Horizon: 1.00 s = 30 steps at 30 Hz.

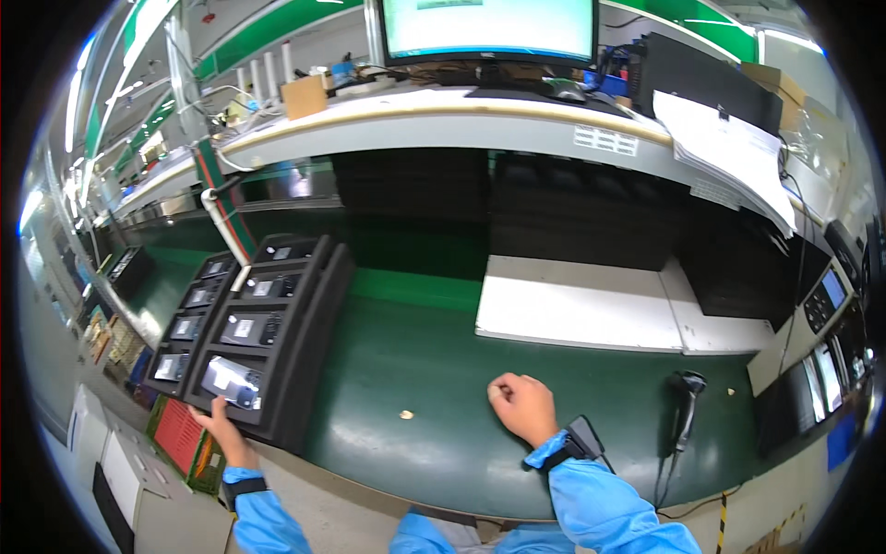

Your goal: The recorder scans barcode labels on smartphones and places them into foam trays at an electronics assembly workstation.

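At the left, black compartment trays (309, 342) are stacked on the bench, the top one holding several dark devices with pale labels. The device (233, 381) in the nearest compartment catches a bright reflection. My left hand (226, 434) grips the near edge of the tray, thumb up against the rim; some of its fingers are hidden. My right hand (524, 408) rests on the green bench top (406, 369), fingers curled into a loose fist with nothing visible in it. A black strap with a dark box-shaped unit (583, 438) sits on my right wrist.
A handheld scanner (685, 406) stands at the right, its cable running down. Behind it is a beige label printer (801, 323). White boards (577, 300) lie under a shelf (443, 120) carrying a monitor (489, 32). A red crate (177, 434) is below the trays. A post (221, 198) rises behind them.
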{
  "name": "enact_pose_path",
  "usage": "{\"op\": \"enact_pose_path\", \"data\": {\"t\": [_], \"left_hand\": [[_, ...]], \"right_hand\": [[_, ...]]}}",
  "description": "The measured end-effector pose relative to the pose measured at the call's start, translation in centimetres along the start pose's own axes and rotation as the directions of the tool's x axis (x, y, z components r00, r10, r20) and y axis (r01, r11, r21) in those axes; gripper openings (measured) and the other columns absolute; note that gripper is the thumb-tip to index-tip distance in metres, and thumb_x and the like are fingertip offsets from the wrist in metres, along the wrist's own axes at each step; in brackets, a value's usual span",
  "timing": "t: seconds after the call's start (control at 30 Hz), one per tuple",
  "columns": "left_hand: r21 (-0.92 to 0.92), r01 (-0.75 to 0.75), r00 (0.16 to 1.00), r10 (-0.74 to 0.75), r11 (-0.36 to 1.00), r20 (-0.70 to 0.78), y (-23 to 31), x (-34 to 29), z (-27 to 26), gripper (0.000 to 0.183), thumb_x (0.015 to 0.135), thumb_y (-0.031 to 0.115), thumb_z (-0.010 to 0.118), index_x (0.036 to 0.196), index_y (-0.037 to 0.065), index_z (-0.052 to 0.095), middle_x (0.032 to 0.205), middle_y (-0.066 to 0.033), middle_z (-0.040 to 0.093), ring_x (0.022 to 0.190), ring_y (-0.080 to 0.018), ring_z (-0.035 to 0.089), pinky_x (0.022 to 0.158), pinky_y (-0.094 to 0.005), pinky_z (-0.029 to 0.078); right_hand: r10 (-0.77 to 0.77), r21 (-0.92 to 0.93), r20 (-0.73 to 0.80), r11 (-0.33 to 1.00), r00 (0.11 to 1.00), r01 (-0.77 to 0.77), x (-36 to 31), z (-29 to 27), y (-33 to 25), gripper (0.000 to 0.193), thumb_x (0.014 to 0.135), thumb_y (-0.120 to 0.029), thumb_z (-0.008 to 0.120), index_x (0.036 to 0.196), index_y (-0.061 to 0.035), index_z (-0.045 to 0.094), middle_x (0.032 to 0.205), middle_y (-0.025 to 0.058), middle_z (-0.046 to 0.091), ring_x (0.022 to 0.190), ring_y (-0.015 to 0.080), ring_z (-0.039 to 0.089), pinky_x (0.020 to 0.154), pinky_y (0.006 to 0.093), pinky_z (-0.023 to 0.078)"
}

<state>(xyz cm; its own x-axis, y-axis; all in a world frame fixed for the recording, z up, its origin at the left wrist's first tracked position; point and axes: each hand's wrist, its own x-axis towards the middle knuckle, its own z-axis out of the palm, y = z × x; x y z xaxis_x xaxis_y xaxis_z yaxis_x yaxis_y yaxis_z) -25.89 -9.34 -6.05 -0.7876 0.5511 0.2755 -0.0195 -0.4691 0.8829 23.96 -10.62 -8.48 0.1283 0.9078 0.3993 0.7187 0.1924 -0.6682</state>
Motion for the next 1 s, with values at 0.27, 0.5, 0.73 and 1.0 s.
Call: {"op": "enact_pose_path", "data": {"t": [0.27,0.5,0.73,1.0], "left_hand": [[0.078,0.241,0.970,-0.243,0.967,0.025,-2.4,7.1,-3.7,0.034,0.090,0.039,0.063,0.104,0.008,0.065,0.098,-0.0017,0.065,0.094,-0.0179,0.062,0.086,-0.0349,0.047],[0.316,0.303,0.947,-0.320,0.899,0.003,0.5,1.0,-3.5,0.058,0.090,0.043,0.068,0.133,0.009,0.049,0.124,-0.0107,0.059,0.112,-0.0238,0.060,0.092,-0.0411,0.052],[0.283,0.108,0.991,-0.079,0.953,-0.112,0.6,0.6,-2.4,0.058,0.093,0.036,0.066,0.138,0.009,0.042,0.126,-0.0109,0.058,0.109,-0.0238,0.063,0.085,-0.0397,0.057],[0.477,0.192,0.981,-0.173,0.858,-0.084,0.9,2.6,-4.7,0.045,0.090,0.032,0.067,0.121,0.006,0.048,0.112,-0.0124,0.059,0.096,-0.0232,0.064,0.078,-0.0382,0.055]], "right_hand": [[0.060,0.043,0.037,0.997,0.998,-0.061,0.3,-0.9,-0.6,0.013,0.088,-0.022,0.066,0.083,-0.0111,0.071,0.068,0.0046,0.067,0.072,0.0286,0.064,0.072,0.0447,0.051],[0.074,0.068,0.037,0.995,0.997,-0.076,0.1,-1.2,0.3,0.013,0.088,-0.024,0.066,0.083,-0.0125,0.071,0.068,0.0049,0.067,0.073,0.0286,0.065,0.071,0.0445,0.052],[0.054,0.098,0.022,0.994,0.998,-0.056,-0.2,-0.6,0.4,0.014,0.087,-0.026,0.068,0.083,-0.0130,0.072,0.067,0.0031,0.066,0.071,0.0274,0.064,0.071,0.0431,0.052],[0.076,0.105,0.049,0.991,0.996,-0.081,0.3,-0.4,0.6,0.014,0.087,-0.027,0.067,0.084,-0.0148,0.073,0.073,0.0077,0.069,0.075,0.0319,0.067,0.071,0.0473,0.052]]}}
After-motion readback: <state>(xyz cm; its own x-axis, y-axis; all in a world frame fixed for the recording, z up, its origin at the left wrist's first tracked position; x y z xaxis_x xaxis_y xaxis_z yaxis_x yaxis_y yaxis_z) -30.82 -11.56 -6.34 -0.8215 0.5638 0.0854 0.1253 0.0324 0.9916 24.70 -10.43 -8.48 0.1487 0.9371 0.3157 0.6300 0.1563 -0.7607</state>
